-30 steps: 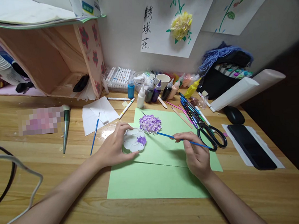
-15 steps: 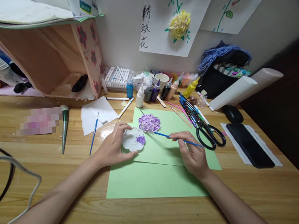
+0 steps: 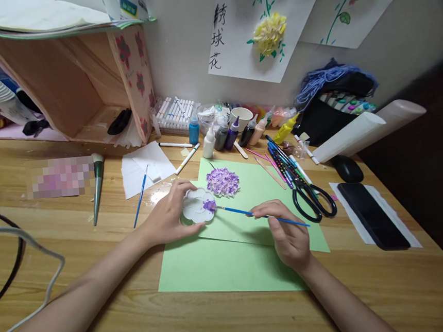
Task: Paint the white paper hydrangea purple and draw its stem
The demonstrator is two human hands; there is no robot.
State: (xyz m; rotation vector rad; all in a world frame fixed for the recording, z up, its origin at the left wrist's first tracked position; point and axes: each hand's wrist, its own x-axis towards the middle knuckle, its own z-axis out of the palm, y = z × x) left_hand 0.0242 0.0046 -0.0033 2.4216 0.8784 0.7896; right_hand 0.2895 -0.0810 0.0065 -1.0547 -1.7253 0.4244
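My left hand [image 3: 171,214] grips a white scalloped paint palette [image 3: 192,206] by its edge, thumb in front and fingers behind. Purple paint [image 3: 209,206] lies in the palette's right part. Between the thumb and fingers of my right hand [image 3: 287,232] is a thin blue paintbrush [image 3: 239,211], its tip at the purple paint. Just beyond the palette, a purple and white flower head [image 3: 223,182] with a ruffled surface rests on light green paper [image 3: 257,225]. A second green sheet [image 3: 223,269] lies partly beneath, nearer to me.
Scissors [image 3: 312,204] and several pens lie right of the paper, with a phone [image 3: 373,214] farther right. Paint bottles [image 3: 208,144] stand behind. To the left are another blue brush [image 3: 141,196], white paper [image 3: 131,169] and a green-handled brush [image 3: 98,187].
My right hand has brought the brush tip from the flower head's lower edge down and left to the purple paint. My left hand still holds the palette; the view has shifted slightly.
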